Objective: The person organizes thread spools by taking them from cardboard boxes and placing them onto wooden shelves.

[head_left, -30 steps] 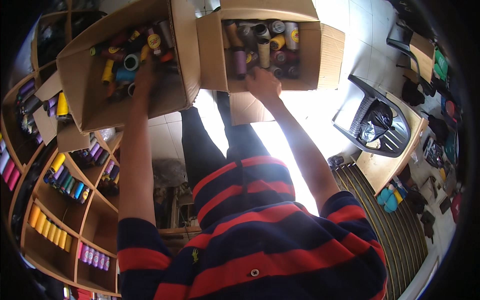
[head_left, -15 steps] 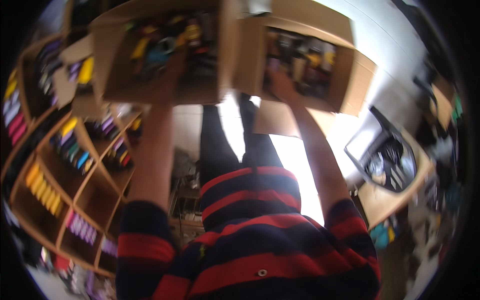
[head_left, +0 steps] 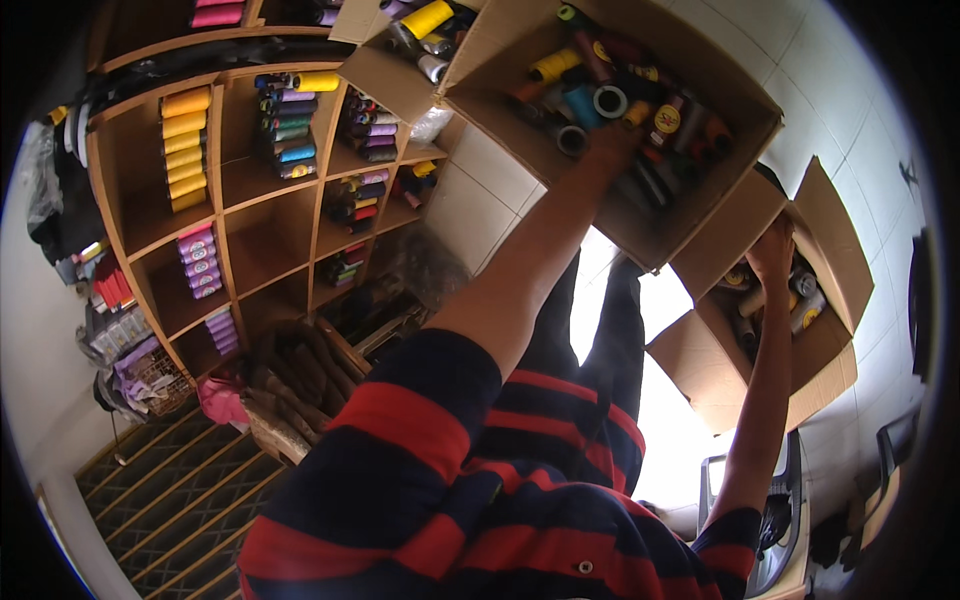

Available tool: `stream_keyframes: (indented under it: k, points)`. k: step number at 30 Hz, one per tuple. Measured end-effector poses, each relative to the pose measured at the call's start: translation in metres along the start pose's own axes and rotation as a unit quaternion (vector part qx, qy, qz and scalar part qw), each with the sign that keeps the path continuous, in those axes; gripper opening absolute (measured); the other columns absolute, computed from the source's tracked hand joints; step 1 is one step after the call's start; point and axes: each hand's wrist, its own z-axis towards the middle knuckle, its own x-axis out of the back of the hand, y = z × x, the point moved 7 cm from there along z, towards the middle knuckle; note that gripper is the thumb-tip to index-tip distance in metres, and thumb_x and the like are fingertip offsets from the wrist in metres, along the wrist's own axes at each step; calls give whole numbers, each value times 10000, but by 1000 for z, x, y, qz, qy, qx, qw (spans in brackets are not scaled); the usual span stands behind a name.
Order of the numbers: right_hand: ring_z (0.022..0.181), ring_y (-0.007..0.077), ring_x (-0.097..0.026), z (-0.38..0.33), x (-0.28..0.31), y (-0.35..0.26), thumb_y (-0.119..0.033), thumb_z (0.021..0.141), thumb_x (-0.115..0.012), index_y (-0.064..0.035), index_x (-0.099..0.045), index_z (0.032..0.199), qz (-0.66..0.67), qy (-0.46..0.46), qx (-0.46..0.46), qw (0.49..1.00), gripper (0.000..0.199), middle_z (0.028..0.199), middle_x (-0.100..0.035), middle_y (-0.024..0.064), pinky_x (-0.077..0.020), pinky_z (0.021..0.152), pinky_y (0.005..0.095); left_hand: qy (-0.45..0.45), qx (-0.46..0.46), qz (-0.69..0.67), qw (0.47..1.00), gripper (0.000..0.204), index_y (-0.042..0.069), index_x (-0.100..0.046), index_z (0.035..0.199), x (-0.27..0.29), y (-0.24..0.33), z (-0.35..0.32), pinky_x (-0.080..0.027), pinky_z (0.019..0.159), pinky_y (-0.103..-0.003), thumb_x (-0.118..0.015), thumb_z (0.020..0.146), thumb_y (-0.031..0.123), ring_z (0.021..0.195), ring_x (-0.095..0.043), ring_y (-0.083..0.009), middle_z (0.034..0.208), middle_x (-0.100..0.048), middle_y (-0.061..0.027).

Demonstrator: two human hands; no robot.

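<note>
Tiled floor (head_left: 495,178), wooden shelves (head_left: 266,238), open cartons (head_left: 508,112)

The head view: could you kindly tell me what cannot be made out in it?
All in the head view:
Left grip: fingertips lost in shadow among spools in the larger box, so whether it holds one is unclear.
Lower spools there: hidden beneath those on top.
Smaller box: contents partly covered by the right grip and forearm.
Upper carton: far side cut off by the top edge.

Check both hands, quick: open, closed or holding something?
Left hand: among spools in one box; grip unclear.
Right hand: at the other box; grip unclear.
</note>
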Motion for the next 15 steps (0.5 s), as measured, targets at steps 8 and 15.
stream_keyframes:
  k: [8,15]
  points:
    - [1042,374,-582,0,-6,7,-276,733,-676,-89,-598,1158,40,-25,-18,999,471,1144,-598,199,-490,883,426,68,-74,-16,995,413,164,-440,1352,-12,-3,-3,-450,941,-473,-396,944,204,1128,-566,-365,1237,-561,-198]
    - [1260,303,-404,-6,-16,14,-267,652,-757,-141,-522,1257,-40,-14,-54,998,661,1287,-420,126,-407,906,550,-14,-58,31,998,695,201,-312,1406,-4,0,6,-451,942,-491,-652,824,368,1206,-497,-397,1358,-429,-229]
